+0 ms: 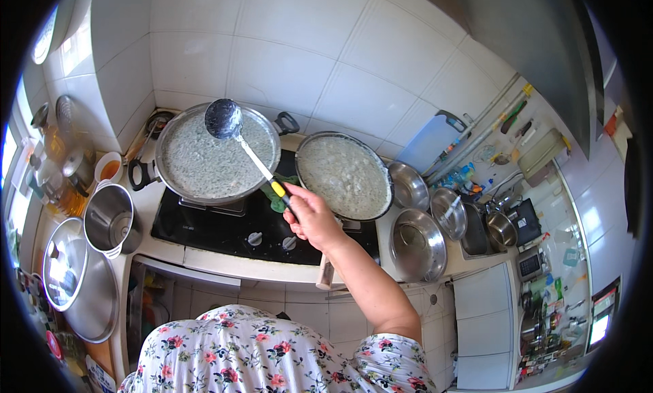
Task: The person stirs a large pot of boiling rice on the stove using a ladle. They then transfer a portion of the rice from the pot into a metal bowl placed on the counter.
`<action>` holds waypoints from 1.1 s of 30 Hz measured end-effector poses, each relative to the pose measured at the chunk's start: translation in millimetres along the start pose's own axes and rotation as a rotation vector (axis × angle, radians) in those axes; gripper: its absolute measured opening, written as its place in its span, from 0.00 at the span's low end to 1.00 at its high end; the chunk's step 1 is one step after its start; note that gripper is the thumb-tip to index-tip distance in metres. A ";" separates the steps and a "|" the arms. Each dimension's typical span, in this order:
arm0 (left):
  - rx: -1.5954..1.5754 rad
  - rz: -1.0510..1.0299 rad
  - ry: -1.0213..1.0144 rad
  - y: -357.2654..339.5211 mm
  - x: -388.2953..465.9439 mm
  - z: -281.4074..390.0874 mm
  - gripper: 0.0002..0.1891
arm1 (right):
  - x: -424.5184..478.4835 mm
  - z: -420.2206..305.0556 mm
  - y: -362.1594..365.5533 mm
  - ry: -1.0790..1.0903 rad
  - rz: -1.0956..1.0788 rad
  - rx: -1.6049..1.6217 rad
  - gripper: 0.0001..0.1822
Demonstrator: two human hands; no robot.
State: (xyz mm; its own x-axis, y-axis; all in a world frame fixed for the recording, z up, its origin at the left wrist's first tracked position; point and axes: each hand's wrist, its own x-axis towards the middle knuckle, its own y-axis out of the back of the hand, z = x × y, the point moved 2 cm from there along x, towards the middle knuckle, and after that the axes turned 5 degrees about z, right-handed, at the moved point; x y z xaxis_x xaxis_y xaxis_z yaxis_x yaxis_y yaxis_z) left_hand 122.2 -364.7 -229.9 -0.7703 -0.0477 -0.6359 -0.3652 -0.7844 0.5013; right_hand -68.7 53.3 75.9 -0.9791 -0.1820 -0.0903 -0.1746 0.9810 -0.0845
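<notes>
My right hand (314, 217) grips the black-and-yellow handle of a ladle (224, 118), whose bowl is smeared with a pale residue. That bowl is over a wide two-handled metal pan (159, 164) filled with a thick grey-green mixture (209, 158); whether it touches the surface I cannot tell. To the right, a frying pan (390, 189) holds a similar lumpy pale mixture (342, 173). Its wooden handle (325, 273) points toward me, partly behind my forearm. A green cloth (278, 203) lies between the pans. My left hand is out of view.
Both pans sit on a black gas hob (204, 237) with two knobs. At left stand a steel pot (109, 219), a bowl of orange liquid (108, 167), oil bottles (66, 199) and lids (64, 265). Metal basins (418, 245) and a sink (475, 230) are at right.
</notes>
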 end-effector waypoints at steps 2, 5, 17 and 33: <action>-0.033 -0.030 -0.069 -5.3 3.5 39.0 0.25 | -15.3 -13.7 15.1 -0.110 -0.005 0.185 0.23; -0.065 -0.086 -0.158 -15.3 3.8 100.5 0.25 | -48.9 -18.4 52.8 -0.008 0.148 0.163 0.22; -0.115 -0.230 -0.324 -67.8 2.4 237.7 0.23 | -88.2 -9.5 202.8 0.129 0.665 -1.715 0.22; -0.058 -0.183 -0.230 -74.8 -2.6 198.2 0.22 | -24.8 5.1 246.3 -0.151 0.354 -0.652 0.21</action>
State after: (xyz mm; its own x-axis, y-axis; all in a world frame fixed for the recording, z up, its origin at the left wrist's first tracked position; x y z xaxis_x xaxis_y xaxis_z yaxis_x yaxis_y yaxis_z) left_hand 47.9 -183.4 -149.5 -0.7950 0.2335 -0.5598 -0.4836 -0.8012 0.3526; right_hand -86.9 299.1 52.2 -0.9715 0.1899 -0.1418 0.0754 0.8147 0.5749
